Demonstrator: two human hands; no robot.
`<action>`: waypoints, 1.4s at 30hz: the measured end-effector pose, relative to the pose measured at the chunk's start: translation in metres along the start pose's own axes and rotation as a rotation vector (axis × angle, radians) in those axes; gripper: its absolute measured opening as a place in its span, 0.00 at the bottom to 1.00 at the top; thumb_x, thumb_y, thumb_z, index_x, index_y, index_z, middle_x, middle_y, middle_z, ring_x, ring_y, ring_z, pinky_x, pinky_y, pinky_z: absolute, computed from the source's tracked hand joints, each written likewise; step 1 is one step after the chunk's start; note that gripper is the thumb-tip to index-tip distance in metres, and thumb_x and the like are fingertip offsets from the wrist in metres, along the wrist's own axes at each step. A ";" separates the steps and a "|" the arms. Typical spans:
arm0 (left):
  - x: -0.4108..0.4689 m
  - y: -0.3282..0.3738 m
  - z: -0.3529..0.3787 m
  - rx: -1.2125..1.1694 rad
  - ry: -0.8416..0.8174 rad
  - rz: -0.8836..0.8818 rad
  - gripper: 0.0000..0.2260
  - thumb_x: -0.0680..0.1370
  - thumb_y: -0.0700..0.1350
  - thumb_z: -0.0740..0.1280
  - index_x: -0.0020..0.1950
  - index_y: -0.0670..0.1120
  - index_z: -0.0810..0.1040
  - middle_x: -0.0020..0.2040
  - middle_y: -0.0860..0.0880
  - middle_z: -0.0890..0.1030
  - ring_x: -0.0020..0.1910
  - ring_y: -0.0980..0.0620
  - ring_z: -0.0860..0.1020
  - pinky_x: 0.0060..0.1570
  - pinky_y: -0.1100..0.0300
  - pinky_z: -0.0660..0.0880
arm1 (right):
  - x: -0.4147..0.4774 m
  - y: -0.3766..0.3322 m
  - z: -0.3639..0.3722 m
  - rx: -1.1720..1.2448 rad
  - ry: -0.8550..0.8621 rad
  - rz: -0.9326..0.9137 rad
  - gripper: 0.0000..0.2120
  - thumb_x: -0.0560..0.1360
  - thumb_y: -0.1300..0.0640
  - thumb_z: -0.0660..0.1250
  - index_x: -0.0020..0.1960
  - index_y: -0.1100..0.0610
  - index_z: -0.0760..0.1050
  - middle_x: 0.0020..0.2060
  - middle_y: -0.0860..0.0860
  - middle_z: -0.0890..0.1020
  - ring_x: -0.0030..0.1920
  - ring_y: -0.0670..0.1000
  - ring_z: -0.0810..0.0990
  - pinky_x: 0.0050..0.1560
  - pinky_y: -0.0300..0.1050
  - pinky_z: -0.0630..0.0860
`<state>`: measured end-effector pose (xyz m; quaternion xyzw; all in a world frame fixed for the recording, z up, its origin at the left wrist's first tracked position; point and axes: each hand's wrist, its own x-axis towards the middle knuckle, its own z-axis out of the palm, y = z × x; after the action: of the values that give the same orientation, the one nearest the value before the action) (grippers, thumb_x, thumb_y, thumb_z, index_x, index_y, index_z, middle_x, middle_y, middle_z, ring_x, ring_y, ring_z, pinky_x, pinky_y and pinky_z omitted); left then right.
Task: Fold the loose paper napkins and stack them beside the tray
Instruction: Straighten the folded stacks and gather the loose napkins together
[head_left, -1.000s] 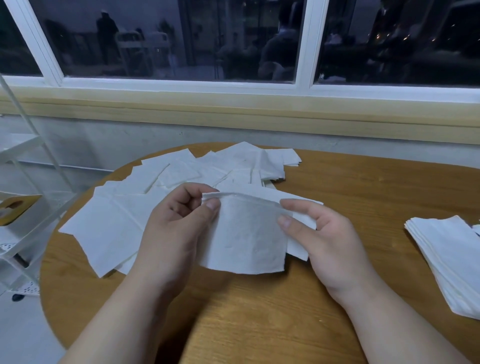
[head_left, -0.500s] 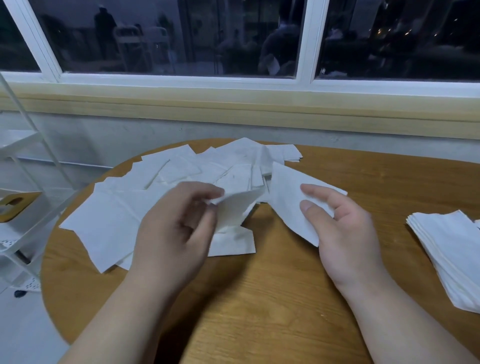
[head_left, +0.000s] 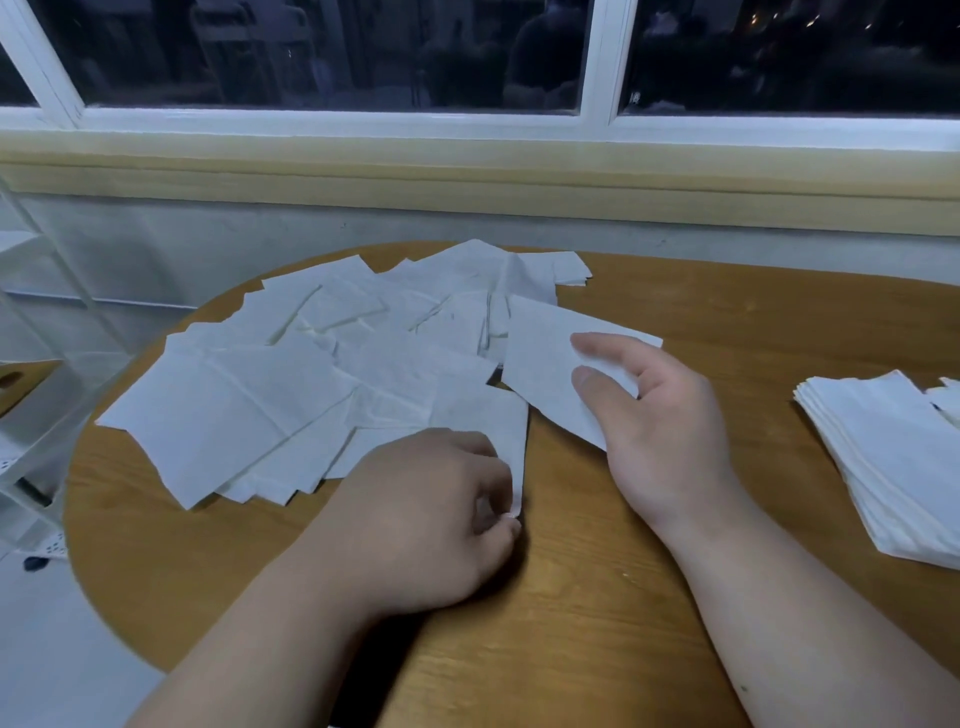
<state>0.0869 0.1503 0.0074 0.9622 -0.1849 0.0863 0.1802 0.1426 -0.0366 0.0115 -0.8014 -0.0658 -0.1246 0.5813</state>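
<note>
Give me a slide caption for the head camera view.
Right hand holds one napkin while left hand pinches a second napkin from the loose pile.

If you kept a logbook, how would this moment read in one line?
left hand pinches corner of loose napkin | right hand holds folded napkin | folded stack lies on table, far right

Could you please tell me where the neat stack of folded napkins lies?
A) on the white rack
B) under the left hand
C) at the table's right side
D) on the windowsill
C: the stack of folded napkins lies on the wooden table, right of the right hand.
</note>
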 end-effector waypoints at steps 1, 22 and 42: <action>-0.001 0.001 0.001 0.009 -0.006 -0.011 0.10 0.74 0.60 0.62 0.45 0.55 0.77 0.50 0.60 0.76 0.50 0.61 0.73 0.46 0.61 0.72 | 0.000 0.000 0.000 -0.003 0.002 -0.002 0.13 0.78 0.56 0.68 0.61 0.47 0.81 0.54 0.35 0.81 0.55 0.32 0.77 0.48 0.20 0.67; -0.002 -0.014 -0.025 -1.038 0.078 -0.453 0.04 0.62 0.40 0.71 0.32 0.41 0.85 0.42 0.45 0.86 0.40 0.51 0.82 0.46 0.57 0.74 | 0.004 0.005 -0.002 -0.048 0.007 0.004 0.10 0.79 0.54 0.67 0.59 0.48 0.82 0.50 0.31 0.80 0.55 0.26 0.73 0.51 0.18 0.65; 0.004 -0.010 -0.033 -1.176 0.434 -0.445 0.08 0.70 0.47 0.59 0.32 0.49 0.72 0.30 0.49 0.70 0.29 0.51 0.68 0.30 0.57 0.62 | 0.003 0.004 -0.003 0.074 0.009 -0.011 0.09 0.81 0.52 0.65 0.56 0.47 0.83 0.50 0.36 0.84 0.55 0.34 0.79 0.53 0.29 0.72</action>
<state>0.0915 0.1706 0.0357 0.6795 0.0422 0.1237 0.7220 0.1458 -0.0407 0.0096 -0.7786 -0.0724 -0.1288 0.6099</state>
